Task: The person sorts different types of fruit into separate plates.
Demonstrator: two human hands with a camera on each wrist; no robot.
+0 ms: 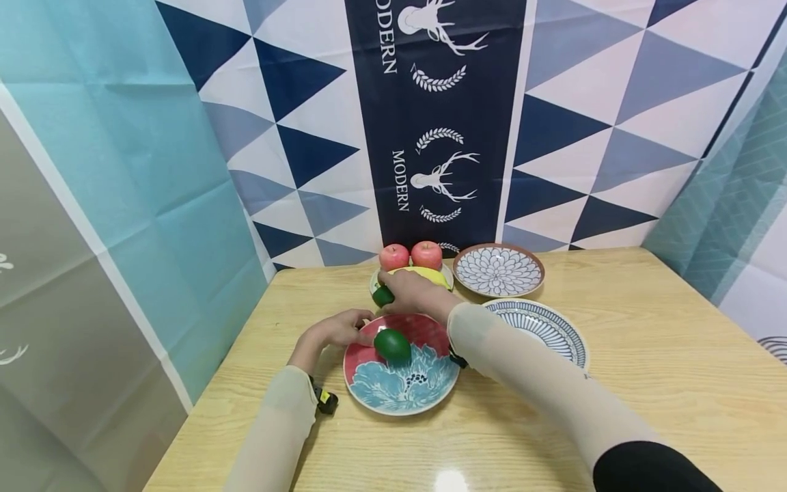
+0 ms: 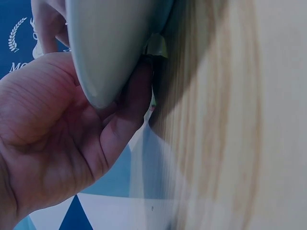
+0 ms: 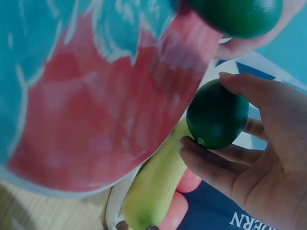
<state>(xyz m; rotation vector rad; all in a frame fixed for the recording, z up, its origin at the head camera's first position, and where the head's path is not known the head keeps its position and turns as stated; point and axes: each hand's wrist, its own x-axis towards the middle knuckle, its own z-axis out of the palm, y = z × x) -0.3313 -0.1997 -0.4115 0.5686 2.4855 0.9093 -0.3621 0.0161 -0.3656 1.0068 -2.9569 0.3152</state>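
My left hand [image 1: 332, 329] grips the left rim of a red plate with a blue flower [image 1: 399, 396], thumb over the edge and fingers beneath. The plate's pale underside [image 2: 108, 43] shows above the wood in the left wrist view. On the plate lies a dark green avocado [image 1: 392, 346]. Just past its far rim, my right hand [image 1: 415, 292] pinches a second green avocado [image 3: 216, 115] between thumb and fingertips. That one is close over a small pale plate [image 1: 374, 281] bearing a long yellow fruit [image 1: 424, 275] and two red apples [image 1: 427, 255].
A brown-rimmed plate with a petal pattern [image 1: 499, 271] stands at the back right. Nearer, a blue-and-white plate [image 1: 553, 331] is partly hidden by my right forearm. The wooden table [image 1: 664, 369] ends against a patterned cloth backdrop [image 1: 307, 137].
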